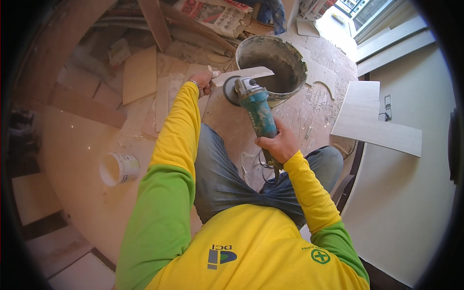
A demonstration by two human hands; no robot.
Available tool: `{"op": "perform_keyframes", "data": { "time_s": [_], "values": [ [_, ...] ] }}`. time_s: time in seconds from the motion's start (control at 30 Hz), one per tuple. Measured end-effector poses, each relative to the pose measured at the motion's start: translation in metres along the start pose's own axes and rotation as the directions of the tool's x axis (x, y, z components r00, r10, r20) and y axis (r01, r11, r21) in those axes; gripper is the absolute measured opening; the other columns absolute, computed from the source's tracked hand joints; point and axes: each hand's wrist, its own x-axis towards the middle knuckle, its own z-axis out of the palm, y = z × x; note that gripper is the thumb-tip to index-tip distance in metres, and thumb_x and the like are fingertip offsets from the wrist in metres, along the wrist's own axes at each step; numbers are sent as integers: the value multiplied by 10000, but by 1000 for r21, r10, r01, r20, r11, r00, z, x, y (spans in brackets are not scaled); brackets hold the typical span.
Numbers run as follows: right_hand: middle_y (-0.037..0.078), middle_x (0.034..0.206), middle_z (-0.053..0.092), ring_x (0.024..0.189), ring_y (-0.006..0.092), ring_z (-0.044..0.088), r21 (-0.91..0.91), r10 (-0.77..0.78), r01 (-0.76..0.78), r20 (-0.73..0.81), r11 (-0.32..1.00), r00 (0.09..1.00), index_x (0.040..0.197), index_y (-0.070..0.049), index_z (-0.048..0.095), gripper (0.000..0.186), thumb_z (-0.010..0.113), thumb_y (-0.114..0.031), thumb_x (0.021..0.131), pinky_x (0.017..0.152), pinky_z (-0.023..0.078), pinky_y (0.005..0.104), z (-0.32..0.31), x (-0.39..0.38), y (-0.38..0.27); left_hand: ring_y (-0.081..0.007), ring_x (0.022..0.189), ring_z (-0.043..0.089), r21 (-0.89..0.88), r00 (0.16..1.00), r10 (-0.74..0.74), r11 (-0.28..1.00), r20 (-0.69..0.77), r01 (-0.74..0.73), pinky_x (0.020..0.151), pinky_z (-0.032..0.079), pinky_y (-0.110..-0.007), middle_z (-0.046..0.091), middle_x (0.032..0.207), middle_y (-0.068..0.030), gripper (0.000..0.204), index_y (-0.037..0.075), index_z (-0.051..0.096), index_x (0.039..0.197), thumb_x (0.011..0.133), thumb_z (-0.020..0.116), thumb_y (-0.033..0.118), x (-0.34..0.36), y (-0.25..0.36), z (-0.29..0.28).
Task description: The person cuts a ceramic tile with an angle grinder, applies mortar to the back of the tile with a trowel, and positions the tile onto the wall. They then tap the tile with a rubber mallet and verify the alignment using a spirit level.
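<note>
My right hand (280,141) is wrapped round the body of a teal angle grinder (257,113), whose cord hangs down between my knees. The grinder's round disc (232,91) is at the lower edge of a long, pale strip of tile (249,76); whether it touches or spins, I cannot tell. Closed on the left end of that strip is my left hand (202,81), with something small and white at its fingertips. The strip's right end reaches over the near rim of a large, mortar-crusted bucket (293,60).
Right of me, a cut pale tile (377,130) leans by a wall socket (387,107). A small white tub (120,169) sits on the dusty floor at left. Boards (140,75) and a wooden post (155,24) stand far left. A torn paper sack (215,17) lies behind the bucket.
</note>
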Motion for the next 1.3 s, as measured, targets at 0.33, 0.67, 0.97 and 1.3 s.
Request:
{"op": "perform_keyframes", "data": {
  "time_s": [0.33, 0.67, 0.97, 1.3],
  "values": [
    [174, 1021, 658, 917, 275, 640, 11, -27, 27, -15, 1000, 1000, 1251, 1, 547, 675, 739, -271, 664, 852, 505, 348, -11, 13, 8, -38, 379, 279, 22, 1000, -1, 1000, 13, 1, 345, 216, -199, 494, 587, -3, 246, 91, 571, 774, 902, 685, 267, 2, 1, -4],
    [110, 922, 669, 783, 198, 639, -27, 70, -76, -176, 997, 982, 1138, 17, 608, 585, 774, -267, 653, 752, 524, 306, -55, 52, 27, -47, 377, 316, 33, 1000, -6, 999, -30, 7, 342, 233, -189, 482, 582, -2, 249, 80, 558, 800, 890, 704, 260, 0, 1, -1],
    [145, 1005, 663, 871, 243, 639, -22, -29, 29, 1, 999, 1000, 1253, 0, 556, 698, 757, -288, 650, 819, 514, 333, -15, 21, 10, -52, 379, 319, 29, 1000, 3, 1000, -4, -3, 341, 240, -198, 468, 573, -7, 301, 84, 524, 777, 872, 725, 286, -1, 1, 1],
    [199, 1080, 652, 977, 309, 633, -36, -96, 97, 23, 995, 995, 1303, -10, 514, 732, 728, -287, 659, 896, 489, 354, -13, 22, 8, -46, 380, 300, 17, 998, -36, 999, 44, 36, 354, 230, -198, 443, 559, 20, 314, 115, 508, 734, 863, 738, 285, 4, 1, -6]
  ]
}}
